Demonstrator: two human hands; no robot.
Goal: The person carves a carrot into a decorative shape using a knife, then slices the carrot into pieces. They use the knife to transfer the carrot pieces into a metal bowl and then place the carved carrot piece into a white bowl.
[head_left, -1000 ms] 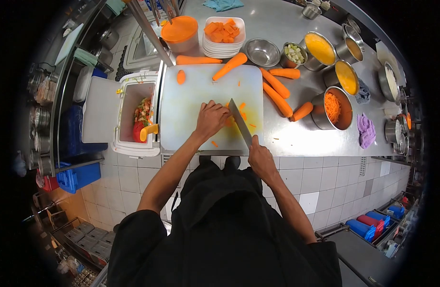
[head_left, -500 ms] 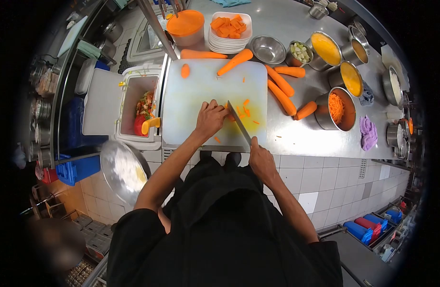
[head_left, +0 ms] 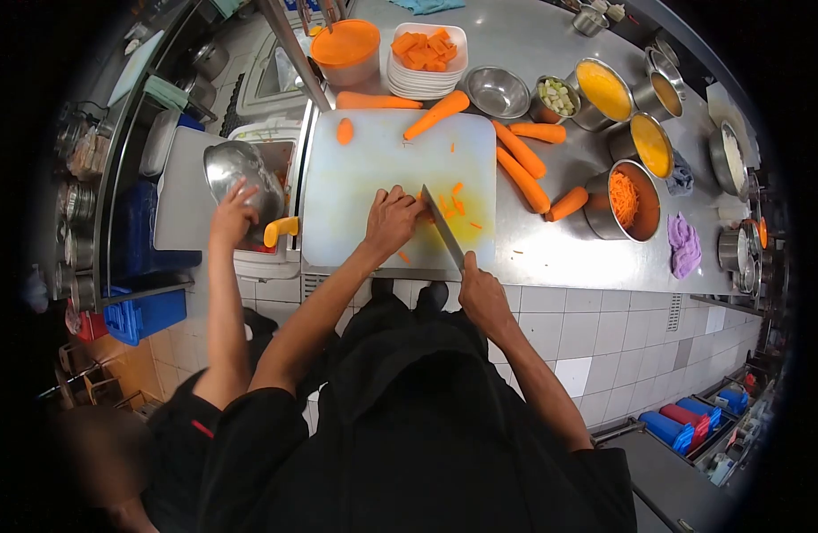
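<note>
On the white cutting board (head_left: 347, 195), my left hand (head_left: 394, 218) presses down with curled fingers, holding a carrot piece that is mostly hidden beneath them. A knife (head_left: 444, 229) has its handle gripped in my right hand (head_left: 484, 293). Its blade points away from me, close beside my left fingertips. Thin carrot strips (head_left: 458, 202) lie right of the blade on the wet, orange-stained board. A whole carrot (head_left: 437, 115) rests across the board's far edge, and a short carrot end (head_left: 345, 131) sits at the far left corner.
Several carrots (head_left: 522, 179) lie right of the board, near a pot of shredded carrot (head_left: 624, 200). Stacked white dishes (head_left: 426, 84) hold carrot chunks. On the left, a co-worker's hand (head_left: 235, 213) holds a tilted metal bowl (head_left: 244, 178) over an open bin (head_left: 289, 240).
The co-worker has come in from the lower left, and the metal bowl has moved up and tipped over the bin. My right hand and the knife have shifted very slightly.
</note>
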